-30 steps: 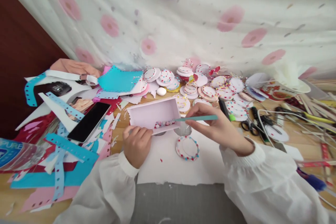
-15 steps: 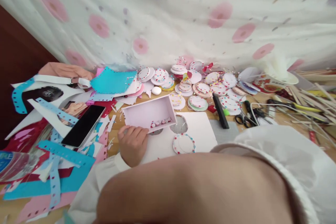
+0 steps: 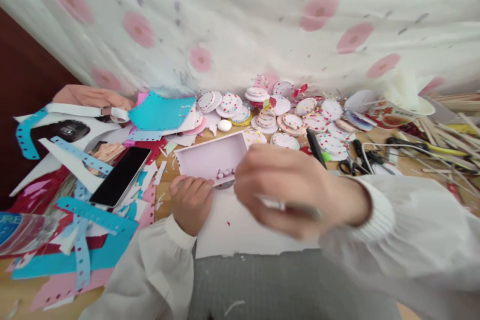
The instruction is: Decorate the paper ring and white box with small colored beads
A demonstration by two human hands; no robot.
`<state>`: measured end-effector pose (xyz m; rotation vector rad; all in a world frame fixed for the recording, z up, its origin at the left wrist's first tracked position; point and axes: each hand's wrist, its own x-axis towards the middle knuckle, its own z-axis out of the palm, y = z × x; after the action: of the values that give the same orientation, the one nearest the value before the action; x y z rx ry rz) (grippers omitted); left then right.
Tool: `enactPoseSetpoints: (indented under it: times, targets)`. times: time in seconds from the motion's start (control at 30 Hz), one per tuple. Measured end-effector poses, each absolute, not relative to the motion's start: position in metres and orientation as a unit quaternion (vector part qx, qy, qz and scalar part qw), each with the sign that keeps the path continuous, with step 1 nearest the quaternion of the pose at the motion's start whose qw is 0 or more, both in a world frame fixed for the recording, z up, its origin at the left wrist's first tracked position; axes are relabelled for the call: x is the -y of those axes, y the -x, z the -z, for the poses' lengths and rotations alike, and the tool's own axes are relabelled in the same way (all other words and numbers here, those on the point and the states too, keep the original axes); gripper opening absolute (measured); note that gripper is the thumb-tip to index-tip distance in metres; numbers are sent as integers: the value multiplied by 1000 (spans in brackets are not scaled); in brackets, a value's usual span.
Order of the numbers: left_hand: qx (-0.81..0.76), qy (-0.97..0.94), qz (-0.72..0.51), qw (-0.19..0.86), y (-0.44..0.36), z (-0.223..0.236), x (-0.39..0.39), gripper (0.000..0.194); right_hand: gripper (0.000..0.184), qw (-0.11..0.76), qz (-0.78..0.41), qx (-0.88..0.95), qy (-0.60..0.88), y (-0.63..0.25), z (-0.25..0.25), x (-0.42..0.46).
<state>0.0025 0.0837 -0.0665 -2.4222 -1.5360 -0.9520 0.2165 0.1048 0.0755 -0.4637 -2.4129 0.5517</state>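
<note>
My left hand [image 3: 190, 203] grips the near left edge of a shallow pale pink box [image 3: 208, 157], its fingers curled over the wall. A small cluster of beads or bits [image 3: 225, 174] lies in the box's near right corner. My right hand [image 3: 285, 190], smeared by motion, hangs in the air just right of the box with its fingers curled in. A light and dark shape shows between those fingers, too blurred to name. White card [image 3: 221, 225] lies under both hands, with a tiny red speck on it. The right hand covers the card's right part.
Several decorated paper discs [image 3: 229, 105] are piled along the curtain, beside a white egg-shaped piece [image 3: 224, 125]. A phone [image 3: 120, 176] lies on coloured paper scraps at left. Scissors [image 3: 350, 167], a black bar [image 3: 315, 147] and wooden sticks [image 3: 450, 140] are at right. A grey mat [image 3: 292, 285] lies in front.
My right arm was close to the camera and blocked the near area. Now the right hand is out over the card, hiding the beaded ring there. My left hand stays on the box.
</note>
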Motion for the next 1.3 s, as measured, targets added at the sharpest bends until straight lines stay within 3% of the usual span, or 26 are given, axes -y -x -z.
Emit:
enactPoseSetpoints:
  times: [0.1,0.27,0.43,0.57,0.87,1.3]
  targets:
    - [502,802,298,125,-3,68,-84,12,9,309,-253,890,220,-218,-53,-141]
    - [497,804,286,156,-4,68,-84,11,12,156,-303,905,252,-203,-21,-170]
    - [497,802,287,167,-5,68,-84,13,6,49,-250,941,224,-186,-10,-175]
    - [495,802,291,166,-6,67,-84,14,13,76,-160,955,237,-191,-21,-185]
    - [494,803,292,161,-6,66,-84,14,13,52,-264,942,198,-188,-9,-184]
    - [492,803,298,158,-5,67,-84,14,17,91,-248,945,194,-184,-4,-182]
